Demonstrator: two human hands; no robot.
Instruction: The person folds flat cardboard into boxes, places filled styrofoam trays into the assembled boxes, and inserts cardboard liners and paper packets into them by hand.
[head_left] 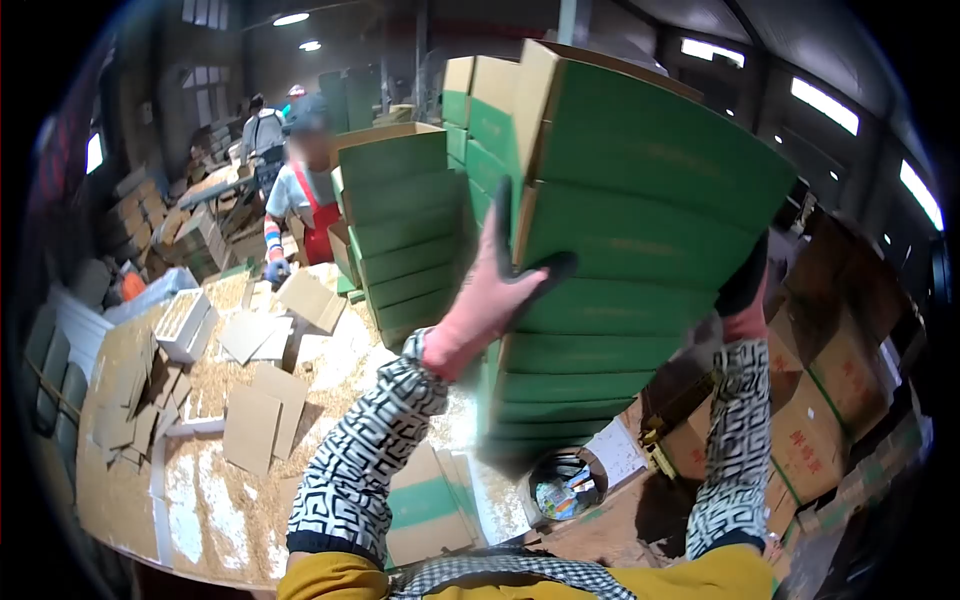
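Note:
A tall stack of green cardboard boxes (630,230), brown along the edges, leans slightly in front of me. My left hand (495,280), in a pink glove with dark fingertips, presses on its left side, thumb across the front and fingers pointing up. On the opposite side my right hand (745,285), gloved the same way, grips the stack's right edge; its fingertips are partly hidden. Behind stand more green boxes (485,120), and another green stack (405,230) rises to the left. Lower boxes in my stack look blurred.
Flat cardboard pieces (262,420) and a white box (186,325) lie on the shavings-strewn table (120,500). A round container (565,487) with colourful bits sits below the stack. Brown cartons (810,430) pile up at right. Across the table stands a co-worker in red overalls (318,225).

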